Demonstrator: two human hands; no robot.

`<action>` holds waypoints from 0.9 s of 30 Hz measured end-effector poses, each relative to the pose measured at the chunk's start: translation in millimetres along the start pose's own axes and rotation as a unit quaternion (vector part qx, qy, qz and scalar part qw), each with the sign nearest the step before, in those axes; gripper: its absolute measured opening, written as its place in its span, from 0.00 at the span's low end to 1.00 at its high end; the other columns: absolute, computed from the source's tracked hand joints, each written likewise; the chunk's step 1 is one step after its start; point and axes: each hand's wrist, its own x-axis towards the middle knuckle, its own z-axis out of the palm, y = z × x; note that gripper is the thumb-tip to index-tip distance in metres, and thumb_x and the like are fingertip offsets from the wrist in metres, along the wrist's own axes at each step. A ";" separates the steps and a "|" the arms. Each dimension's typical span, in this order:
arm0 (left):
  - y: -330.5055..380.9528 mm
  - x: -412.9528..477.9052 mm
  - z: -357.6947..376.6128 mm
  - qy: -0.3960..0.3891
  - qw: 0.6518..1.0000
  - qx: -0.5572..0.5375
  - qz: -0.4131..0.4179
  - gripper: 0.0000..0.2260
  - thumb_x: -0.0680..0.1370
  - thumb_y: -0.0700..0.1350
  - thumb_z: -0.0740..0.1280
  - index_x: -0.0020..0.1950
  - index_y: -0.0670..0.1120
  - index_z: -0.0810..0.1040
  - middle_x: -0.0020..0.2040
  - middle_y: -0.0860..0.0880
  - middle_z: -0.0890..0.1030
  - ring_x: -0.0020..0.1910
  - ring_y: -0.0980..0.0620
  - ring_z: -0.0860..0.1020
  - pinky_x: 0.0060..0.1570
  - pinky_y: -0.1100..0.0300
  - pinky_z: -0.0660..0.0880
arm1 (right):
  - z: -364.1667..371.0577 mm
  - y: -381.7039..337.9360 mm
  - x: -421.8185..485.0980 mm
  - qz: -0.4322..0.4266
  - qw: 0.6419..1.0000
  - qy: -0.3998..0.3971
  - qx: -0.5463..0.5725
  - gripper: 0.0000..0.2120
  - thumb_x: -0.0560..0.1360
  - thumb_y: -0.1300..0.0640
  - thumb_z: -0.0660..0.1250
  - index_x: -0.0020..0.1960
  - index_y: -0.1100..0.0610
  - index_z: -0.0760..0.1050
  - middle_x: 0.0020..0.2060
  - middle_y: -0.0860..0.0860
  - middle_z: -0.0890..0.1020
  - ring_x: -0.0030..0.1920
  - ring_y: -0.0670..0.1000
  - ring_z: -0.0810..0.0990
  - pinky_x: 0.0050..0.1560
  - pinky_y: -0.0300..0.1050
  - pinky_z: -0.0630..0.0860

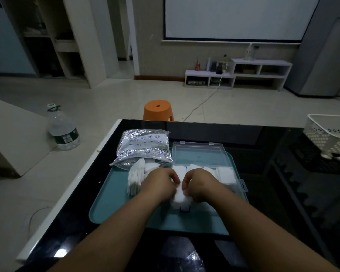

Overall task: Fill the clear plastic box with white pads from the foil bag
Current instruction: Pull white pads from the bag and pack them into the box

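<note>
A clear plastic box (240,186) sits on a teal tray (110,205), its lid (198,152) swung open toward the far side. White pads (225,174) line the box's back part. My left hand (161,184) and my right hand (199,185) meet over the box's front left, both closed on a stack of white pads (180,196). A silver foil bag (143,147) lies left of the lid, mouth toward me. More white pads (135,178) spill from it onto the tray.
The tray rests on a black glossy table (283,193) with a white left edge. A white perforated basket (330,134) stands at the far right. Beyond the table are an orange stool (158,109) and a large water bottle (63,128) on the floor.
</note>
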 end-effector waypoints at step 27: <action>-2.7 6.6 -16.8 0.067 0.992 0.096 0.052 0.10 0.74 0.43 0.65 0.50 0.53 0.83 0.53 0.51 0.82 0.53 0.50 0.79 0.50 0.60 0.73 | -7.6 3.6 27.2 -0.009 0.986 0.103 -0.133 0.10 0.68 0.63 0.64 0.42 0.56 0.83 0.38 0.53 0.83 0.40 0.53 0.81 0.42 0.44 0.81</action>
